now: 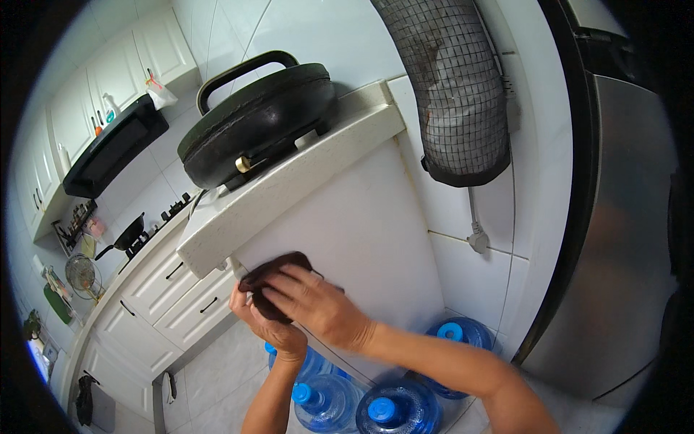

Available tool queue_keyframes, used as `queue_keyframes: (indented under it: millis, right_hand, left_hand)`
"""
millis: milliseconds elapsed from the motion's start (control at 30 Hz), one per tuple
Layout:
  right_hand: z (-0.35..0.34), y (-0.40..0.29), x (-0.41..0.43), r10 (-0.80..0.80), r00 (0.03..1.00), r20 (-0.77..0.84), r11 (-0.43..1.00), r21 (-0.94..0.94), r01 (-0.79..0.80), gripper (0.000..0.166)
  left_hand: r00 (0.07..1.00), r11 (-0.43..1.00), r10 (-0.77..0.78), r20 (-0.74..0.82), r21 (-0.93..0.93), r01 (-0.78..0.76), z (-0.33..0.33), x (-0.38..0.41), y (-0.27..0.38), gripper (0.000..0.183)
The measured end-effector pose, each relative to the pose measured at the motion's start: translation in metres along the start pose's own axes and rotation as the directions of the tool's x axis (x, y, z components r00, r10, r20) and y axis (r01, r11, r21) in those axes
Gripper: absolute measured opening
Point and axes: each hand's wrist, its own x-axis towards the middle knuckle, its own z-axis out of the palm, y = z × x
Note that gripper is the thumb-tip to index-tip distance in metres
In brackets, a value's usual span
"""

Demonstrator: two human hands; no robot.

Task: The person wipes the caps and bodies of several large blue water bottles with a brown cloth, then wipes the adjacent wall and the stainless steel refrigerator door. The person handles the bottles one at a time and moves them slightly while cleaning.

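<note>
A dark brown cloth [282, 265] is bunched between my two hands, beside the white end panel [352, 217] of the counter. From below, my left hand [271, 328] grips it with the thumb and fingers. My right hand [320, 309] lies over the cloth with its fingers spread across it and looks slightly blurred. Above the hands, a black electric griddle pan [260, 130] with a large handle stands on the speckled stone countertop [293, 190].
Several large blue water jugs [398, 409] stand on the tiled floor [217, 374] below my arms. A mesh bag [466, 103] hangs on the wall at right, with a plug [478, 241] beneath it. At far right stands a refrigerator [607, 228]. White drawers [162, 276] line the left.
</note>
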Motion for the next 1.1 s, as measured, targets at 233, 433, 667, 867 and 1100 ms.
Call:
queue_keyframes:
  millis: [233,433,667,867,1100]
  right_hand:
    - [-0.029,0.065,0.053,0.471,0.670,-0.574,0.758,-0.125,-0.640,0.041]
    - [0.004,-0.005,0.055,0.179,0.960,-0.217,0.979,-0.056,-0.195,0.046]
    - [-0.048,0.102,-0.008,0.493,0.718,-0.491,0.753,-0.174,-0.635,0.042]
    - [0.001,0.042,-0.128,0.803,0.443,-0.399,0.482,-0.004,-0.876,0.057]
    - [-0.011,0.084,-0.219,0.822,-0.553,-0.133,-0.512,0.251,-0.821,0.067]
  left_hand:
    - [0.993,0.991,-0.080,-0.083,-0.111,0.070,0.006,0.005,0.018,0.048]
    - [0.995,0.993,-0.093,-0.024,-0.077,0.091,0.002,-0.001,0.015,0.053]
    - [0.993,0.993,-0.106,-0.051,-0.059,0.103,-0.001,-0.007,0.004,0.050]
    - [1.000,0.999,-0.031,0.006,0.014,0.031,-0.005,-0.006,-0.007,0.050]
    - [0.998,0.999,-0.049,-0.050,-0.025,0.048,0.006,-0.001,-0.003,0.050]
